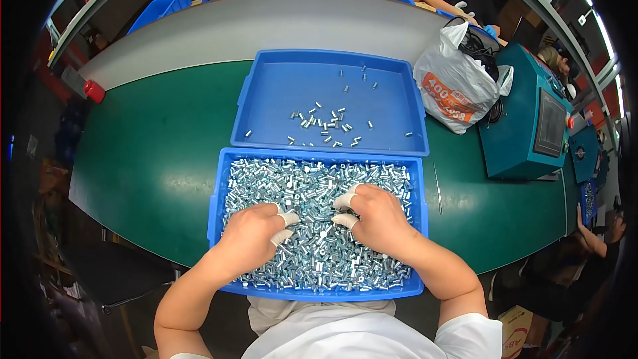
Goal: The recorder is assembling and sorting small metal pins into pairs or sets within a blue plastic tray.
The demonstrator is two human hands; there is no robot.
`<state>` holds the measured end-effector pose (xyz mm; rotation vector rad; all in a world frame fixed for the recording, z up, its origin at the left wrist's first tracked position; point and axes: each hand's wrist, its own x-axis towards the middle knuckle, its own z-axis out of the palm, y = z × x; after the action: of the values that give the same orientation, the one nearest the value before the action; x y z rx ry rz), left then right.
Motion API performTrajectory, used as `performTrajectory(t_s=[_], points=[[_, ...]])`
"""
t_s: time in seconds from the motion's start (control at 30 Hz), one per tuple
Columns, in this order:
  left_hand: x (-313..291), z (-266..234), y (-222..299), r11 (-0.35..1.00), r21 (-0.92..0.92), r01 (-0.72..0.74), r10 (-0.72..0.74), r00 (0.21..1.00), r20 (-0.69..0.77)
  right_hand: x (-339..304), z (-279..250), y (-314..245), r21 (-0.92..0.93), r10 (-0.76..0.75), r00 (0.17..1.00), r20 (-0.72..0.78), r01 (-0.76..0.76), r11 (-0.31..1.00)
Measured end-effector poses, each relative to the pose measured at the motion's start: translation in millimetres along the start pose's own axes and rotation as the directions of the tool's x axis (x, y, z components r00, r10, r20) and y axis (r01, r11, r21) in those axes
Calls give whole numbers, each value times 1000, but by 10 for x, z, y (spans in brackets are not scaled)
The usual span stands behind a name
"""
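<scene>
A green bench (153, 153) holds a full blue plastic tray (216, 206) of small shiny metal tubes (312, 252). The left hand (249, 236) and right hand (379, 219) rest on the pile, fingers (343, 201) curled narrow, pinching tubes lying between them. A nearly empty blue tray (392, 93) sits at twelve o'clock.

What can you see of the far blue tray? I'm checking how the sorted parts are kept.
The far blue plastic tray is shallow and rectangular with a raised rim. It lies flat on the green table, its near edge against the fuller near blue tray. A few small silvery metal cylinders lie scattered in it, mostly toward the near side. Neither of the hands touches it.
</scene>
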<state>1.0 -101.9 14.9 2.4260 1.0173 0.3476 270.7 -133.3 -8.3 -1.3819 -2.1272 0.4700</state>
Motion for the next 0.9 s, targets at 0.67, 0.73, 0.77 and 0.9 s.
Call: performTrajectory(t_s=[0.67, 0.73, 0.77, 0.9], points=[[58, -100, -95, 984, -161, -72, 83, 995, 63, 41, -112, -37, 3, 38, 996, 83, -39, 999], [44, -104, -80, 982, -178, -64, 77, 995, 70, 74, -134, -28, 43, 64, 990, 124, -70, 997], [50, -104, -41, 974, -226, -11, 25, 998, 60, 93, -148, -21, 82, 90, 982, 165, -105, 991], [60, -85, -87, 989, -98, -113, 118, 992, 42, 162, -192, 3, 104, 134, 967, 217, -160, 982]])
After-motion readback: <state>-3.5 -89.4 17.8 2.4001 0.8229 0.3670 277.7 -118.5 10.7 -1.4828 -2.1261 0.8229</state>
